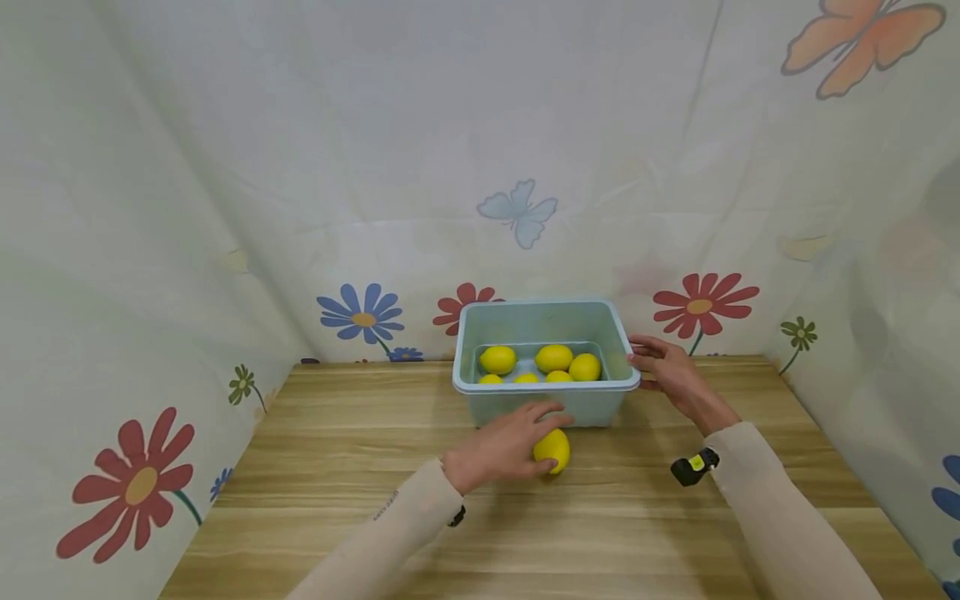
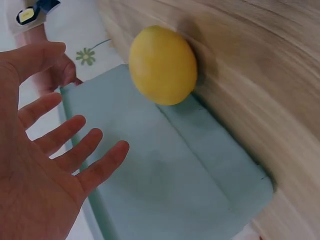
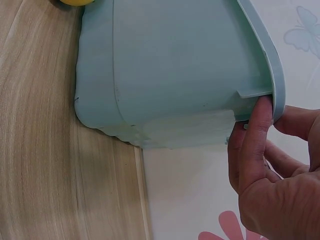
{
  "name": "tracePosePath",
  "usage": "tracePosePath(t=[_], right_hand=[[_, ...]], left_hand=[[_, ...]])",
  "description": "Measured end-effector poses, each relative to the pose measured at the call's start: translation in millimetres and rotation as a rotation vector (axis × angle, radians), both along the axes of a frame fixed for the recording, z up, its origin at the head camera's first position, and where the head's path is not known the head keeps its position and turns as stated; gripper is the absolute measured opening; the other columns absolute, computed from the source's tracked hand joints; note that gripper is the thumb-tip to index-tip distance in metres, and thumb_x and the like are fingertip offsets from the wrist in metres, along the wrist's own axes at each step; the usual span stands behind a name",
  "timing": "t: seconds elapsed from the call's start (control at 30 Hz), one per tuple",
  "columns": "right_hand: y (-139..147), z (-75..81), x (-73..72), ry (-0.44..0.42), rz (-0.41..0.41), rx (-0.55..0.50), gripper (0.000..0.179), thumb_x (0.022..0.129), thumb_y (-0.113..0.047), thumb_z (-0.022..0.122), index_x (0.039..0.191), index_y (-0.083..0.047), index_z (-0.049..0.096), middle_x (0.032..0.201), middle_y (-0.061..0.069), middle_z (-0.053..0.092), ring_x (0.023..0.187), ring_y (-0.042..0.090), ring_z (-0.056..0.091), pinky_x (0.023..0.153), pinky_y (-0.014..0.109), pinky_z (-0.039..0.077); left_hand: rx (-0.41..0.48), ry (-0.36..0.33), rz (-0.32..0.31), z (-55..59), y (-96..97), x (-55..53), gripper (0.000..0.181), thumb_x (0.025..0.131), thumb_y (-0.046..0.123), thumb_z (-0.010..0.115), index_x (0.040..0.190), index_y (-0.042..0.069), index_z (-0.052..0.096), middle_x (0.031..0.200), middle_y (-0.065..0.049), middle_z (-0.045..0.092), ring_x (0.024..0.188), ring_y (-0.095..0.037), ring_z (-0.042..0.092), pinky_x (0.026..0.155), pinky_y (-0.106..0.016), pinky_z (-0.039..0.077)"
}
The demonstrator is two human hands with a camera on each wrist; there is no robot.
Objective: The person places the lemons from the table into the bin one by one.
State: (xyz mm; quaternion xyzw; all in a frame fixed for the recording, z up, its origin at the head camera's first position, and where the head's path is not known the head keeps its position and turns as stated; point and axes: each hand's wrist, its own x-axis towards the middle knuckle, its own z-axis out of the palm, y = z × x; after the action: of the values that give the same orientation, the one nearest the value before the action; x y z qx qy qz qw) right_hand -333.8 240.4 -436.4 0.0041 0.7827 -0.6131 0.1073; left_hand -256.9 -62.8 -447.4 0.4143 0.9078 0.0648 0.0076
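A pale blue plastic bin [image 1: 546,403] stands on the table with several lemons [image 1: 554,358] inside. One more lemon [image 2: 163,65] lies on the wood just in front of the bin. Over that lemon reaches my left hand [image 1: 510,443]; the left wrist view shows its fingers spread, with a gap between them and the fruit. At the bin's right end, my right hand [image 3: 280,165] pinches the rim, fingers under the lip and thumb at the outer edge.
The wooden table [image 1: 315,500] runs back to a pale curtain [image 1: 405,125] printed with flowers and butterflies, which also hangs along both sides. Each wrist bears a dark strapped device, the right one [image 1: 693,467] showing plainly.
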Motion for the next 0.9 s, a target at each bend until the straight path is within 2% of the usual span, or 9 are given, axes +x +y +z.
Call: tracePosePath(t=[0.3, 0.67, 0.8, 0.9], right_hand=[[0, -0.2, 0.2, -0.003, -0.003, 0.003, 0.06, 0.101, -0.023, 0.054, 0.155, -0.014, 0.029, 0.152, 0.02, 0.038, 0.129, 0.037, 0.048, 0.095, 0.036, 0.056], [0, -1.0, -0.9, 0.007, -0.002, -0.002, 0.06, 0.1, -0.024, 0.054, 0.154, -0.014, 0.031, 0.152, 0.02, 0.039, 0.128, 0.037, 0.049, 0.094, 0.036, 0.056], [0, -1.2, -1.3, 0.011, 0.004, 0.003, 0.06, 0.101, -0.025, 0.054, 0.155, -0.013, 0.03, 0.152, 0.02, 0.039, 0.128, 0.037, 0.049, 0.094, 0.035, 0.057], [0, -0.5, -1.0, 0.011, 0.011, 0.009, 0.06, 0.101, -0.025, 0.054, 0.155, -0.013, 0.03, 0.152, 0.02, 0.039, 0.129, 0.038, 0.048, 0.095, 0.037, 0.056]], left_hand=[[-0.041, -0.026, 0.025, -19.4, 4.6, -11.0, 0.064, 0.091, 0.044, 0.065, 0.148, 0.03, 0.04, 0.156, 0.006, 0.037, 0.14, -0.018, 0.039, 0.109, -0.04, 0.046], [-0.07, -0.034, -0.007, -32.1, 15.3, -18.9, 0.063, 0.09, 0.04, 0.066, 0.147, 0.024, 0.044, 0.153, 0.005, 0.041, 0.138, -0.019, 0.041, 0.11, -0.036, 0.045], [-0.079, -0.003, -0.028, -40.1, 16.4, -20.4, 0.06, 0.089, 0.037, 0.067, 0.145, 0.022, 0.048, 0.15, 0.005, 0.045, 0.136, -0.02, 0.043, 0.109, -0.035, 0.045], [-0.092, 0.049, -0.051, -46.3, 15.6, -21.5, 0.058, 0.089, 0.037, 0.066, 0.143, 0.021, 0.05, 0.147, 0.005, 0.048, 0.134, -0.02, 0.044, 0.107, -0.034, 0.047]])
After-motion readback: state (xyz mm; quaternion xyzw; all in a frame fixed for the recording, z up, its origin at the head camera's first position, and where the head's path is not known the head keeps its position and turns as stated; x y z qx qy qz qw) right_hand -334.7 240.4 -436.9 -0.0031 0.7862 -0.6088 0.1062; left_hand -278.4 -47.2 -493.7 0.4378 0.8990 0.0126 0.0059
